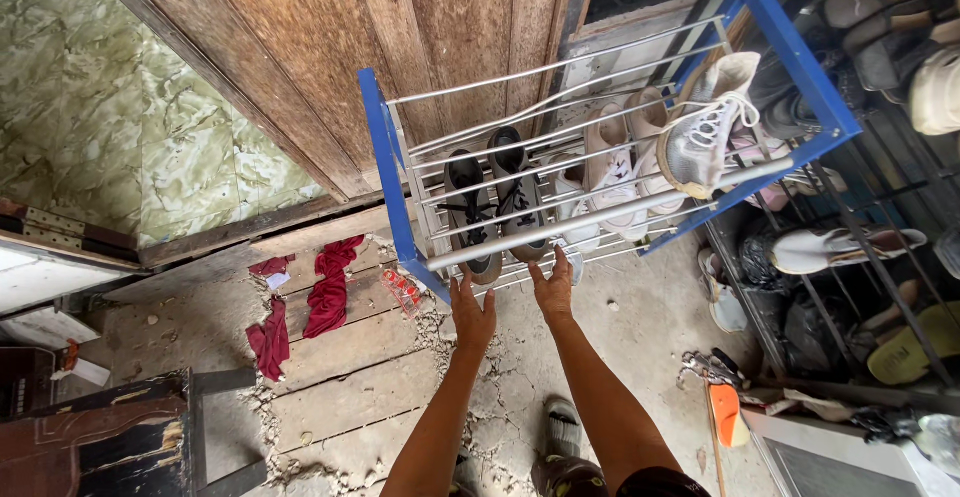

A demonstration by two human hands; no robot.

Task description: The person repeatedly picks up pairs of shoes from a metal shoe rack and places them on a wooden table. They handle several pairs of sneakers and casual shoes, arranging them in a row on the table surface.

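Both hands are reaching out to the front bottom of a blue-framed shoe rack (393, 182): the left hand (471, 312) has its fingers stretched flat and together just under the lowest front rail, and the right hand (553, 287) is the same way, fingertips touching or nearly touching that rail right below a pair of black shoes (495, 197). Neither hand is pinching anything as far as I can see. That pair sits on the metal bars with toes toward the wooden wall (400, 47) and heels toward the hands, so the long axis runs front to back. Next to them on the right are white sneakers (610, 197), and a grey sneaker with white laces (705, 127) hangs toe-down off the right end. The rack's long axis runs left to right along the wall, tilted up at the right. Packaging-wise, a small clear plastic packet with red bits (401, 289) lies on the floor by the rack's left foot, beside red rags (330, 292). A second dark rack (860, 257) with more shoes stands at right.
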